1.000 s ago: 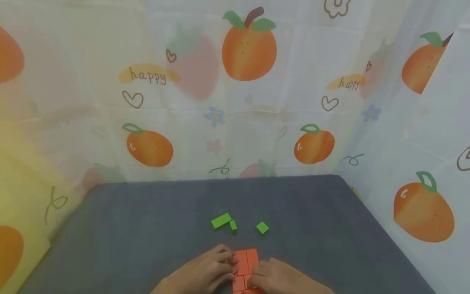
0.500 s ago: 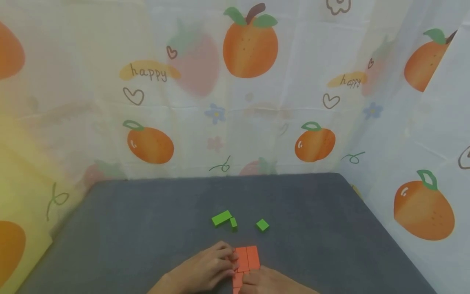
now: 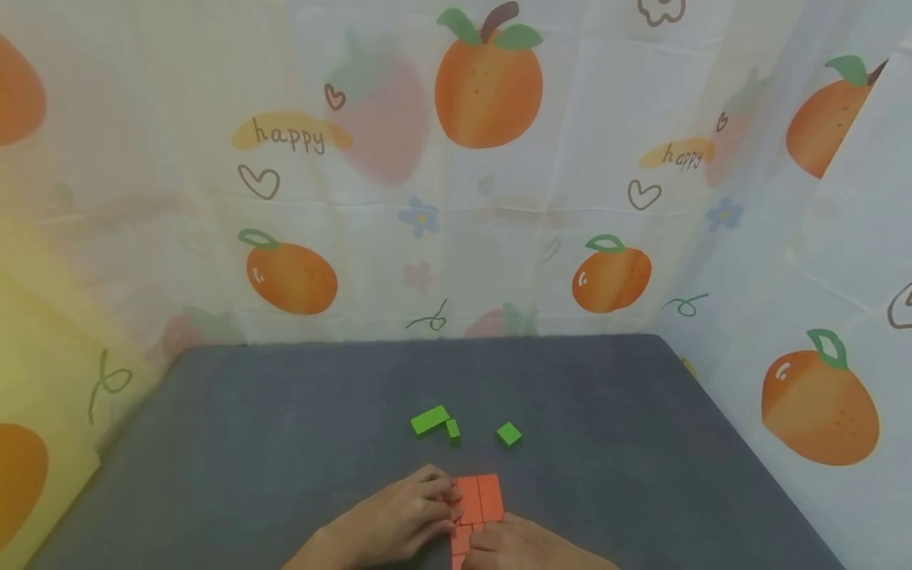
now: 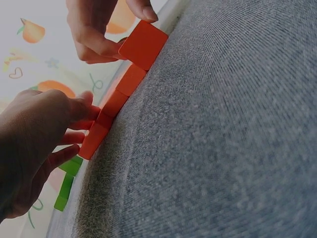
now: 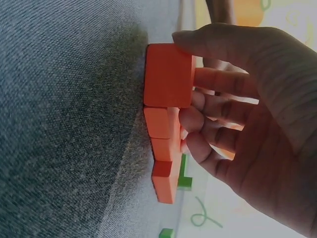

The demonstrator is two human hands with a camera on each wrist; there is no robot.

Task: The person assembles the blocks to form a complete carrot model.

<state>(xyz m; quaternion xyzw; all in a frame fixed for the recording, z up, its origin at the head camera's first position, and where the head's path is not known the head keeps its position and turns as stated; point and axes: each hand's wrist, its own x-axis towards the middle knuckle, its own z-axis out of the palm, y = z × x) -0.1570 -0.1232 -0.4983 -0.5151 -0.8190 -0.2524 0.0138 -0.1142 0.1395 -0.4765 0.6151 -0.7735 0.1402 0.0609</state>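
Note:
Several flat orange-red blocks [image 3: 469,500] lie joined in a small patch on the dark grey cloth, partly hidden by my hands. My left hand [image 3: 402,514] rests at the left side of this patch; in the left wrist view its extended fingertips touch the end block [image 4: 94,140]. At the near end, my right hand [image 3: 523,545] pinches a larger, square-faced orange-red block [image 5: 168,75], thumb on its top edge and fingers behind it. This block stands taller than its neighbours, right up against the row.
Beyond the patch lie a long green block [image 3: 430,420], a small narrow green block [image 3: 453,430] close by it, and a square green block [image 3: 509,434] to the right. A fruit-printed curtain [image 3: 492,261] surrounds the grey table [image 3: 299,412] at the back and sides.
My right hand has shifted a little left and nearer, uncovering more of the far right orange-red block. My left hand stays at the patch's left side. The green blocks lie as before.

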